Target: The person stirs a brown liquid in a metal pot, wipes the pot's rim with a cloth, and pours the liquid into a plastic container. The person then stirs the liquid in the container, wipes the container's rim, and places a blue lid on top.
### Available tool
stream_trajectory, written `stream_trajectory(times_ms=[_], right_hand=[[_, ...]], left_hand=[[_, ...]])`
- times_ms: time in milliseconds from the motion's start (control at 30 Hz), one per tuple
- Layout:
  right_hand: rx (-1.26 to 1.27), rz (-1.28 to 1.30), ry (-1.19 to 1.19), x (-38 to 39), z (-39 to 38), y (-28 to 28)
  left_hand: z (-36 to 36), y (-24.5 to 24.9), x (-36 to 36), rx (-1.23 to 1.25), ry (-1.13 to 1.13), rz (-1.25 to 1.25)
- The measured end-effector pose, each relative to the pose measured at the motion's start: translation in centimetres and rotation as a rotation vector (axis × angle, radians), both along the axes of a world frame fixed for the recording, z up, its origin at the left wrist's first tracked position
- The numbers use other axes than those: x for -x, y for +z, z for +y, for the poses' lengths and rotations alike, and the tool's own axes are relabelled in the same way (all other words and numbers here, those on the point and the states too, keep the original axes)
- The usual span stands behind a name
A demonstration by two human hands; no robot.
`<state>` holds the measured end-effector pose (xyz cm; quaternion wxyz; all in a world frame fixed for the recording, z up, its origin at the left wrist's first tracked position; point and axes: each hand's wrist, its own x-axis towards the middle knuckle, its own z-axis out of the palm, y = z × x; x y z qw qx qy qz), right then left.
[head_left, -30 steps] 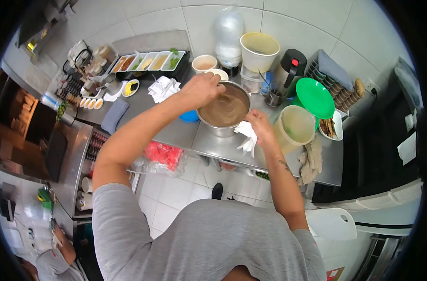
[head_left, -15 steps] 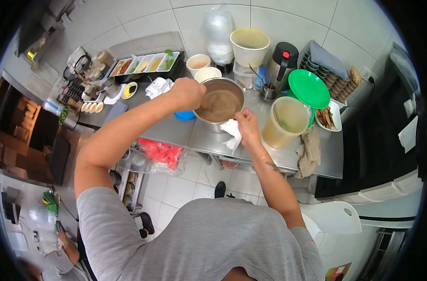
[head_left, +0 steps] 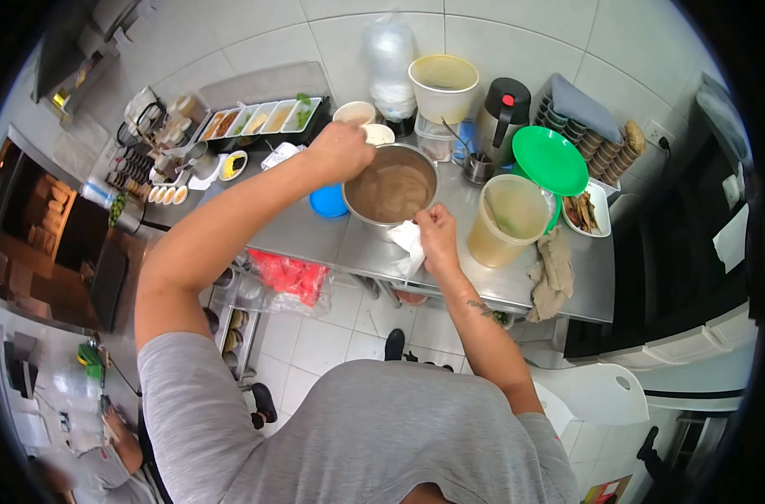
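A steel pot (head_left: 362, 217) of brown, swirling liquid (head_left: 398, 190) stands on the metal counter (head_left: 307, 238). Over its upper left rim is my left hand (head_left: 342, 151), closed in a fist; what it grips is hidden. My right hand (head_left: 438, 233) pinches a crumpled white cloth or paper (head_left: 409, 244) against the pot's near right rim. Beside the pot on the left lies a blue lid (head_left: 329, 201). To its right stands a cloudy plastic container (head_left: 502, 231) with a utensil inside.
Behind the pot are a white bucket (head_left: 444, 92), two tubs and a thermos (head_left: 502, 113). A green lid (head_left: 552, 160), food tray (head_left: 586, 214) and rag (head_left: 552, 273) lie right. Ingredient trays (head_left: 256, 120) stand left. Another person (head_left: 105, 470) is at lower left.
My left hand has shifted up and slightly left over the pot's rim, and the swirl in the liquid looks different. More of the blue lid shows. A dark shoe has appeared at lower right.
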<state>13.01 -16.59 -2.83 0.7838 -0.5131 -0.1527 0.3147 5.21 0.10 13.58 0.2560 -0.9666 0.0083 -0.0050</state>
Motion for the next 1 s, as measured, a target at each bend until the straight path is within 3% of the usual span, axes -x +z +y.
stream_trajectory(times_ms=[133, 233, 333, 367, 467, 500, 600, 700, 800, 1000], right_hand=[[0.035, -0.016, -0.015, 0.0, 0.1, 0.0], [0.102, -0.106, 0.034, -1.1, 0.0, -0.4], [0.078, -0.098, 0.098, -3.3, 0.2, -1.1], [0.051, -0.098, 0.098, -3.3, -0.1, -0.3], [0.057, -0.101, 0.094, -3.6, -0.2, 0.0], [0.07, -0.096, 0.124, -3.9, -0.3, -0.1], [0.093, -0.068, 0.187, -4.2, -0.7, -0.1], [0.083, -0.026, 0.203, -4.2, -1.0, 0.4], [0.074, -0.005, 0.197, -4.6, -0.9, 0.6], [0.144, -0.046, 0.179, -5.0, -1.2, 1.9]], left_hand=[[-3.2, 2.7, 0.8, 0.286, 0.464, 0.21], [-3.0, 2.8, 0.8, 0.454, 0.347, 0.05], [-2.0, 0.7, -0.1, 0.443, 0.053, -0.202], [-2.4, 0.4, -0.2, 0.346, -0.07, -0.292], [-0.7, -1.8, -1.6, 0.11, -0.229, -0.261], [-0.3, -2.3, -1.5, 0.014, -0.225, -0.224], [-0.2, -2.8, -0.7, 0.065, 0.105, 0.086], [-2.5, 0.0, 0.4, 0.308, 0.36, 0.264], [-2.7, 0.6, 0.4, 0.393, 0.395, 0.278], [-1.6, 2.2, -0.8, 0.425, 0.248, 0.079]])
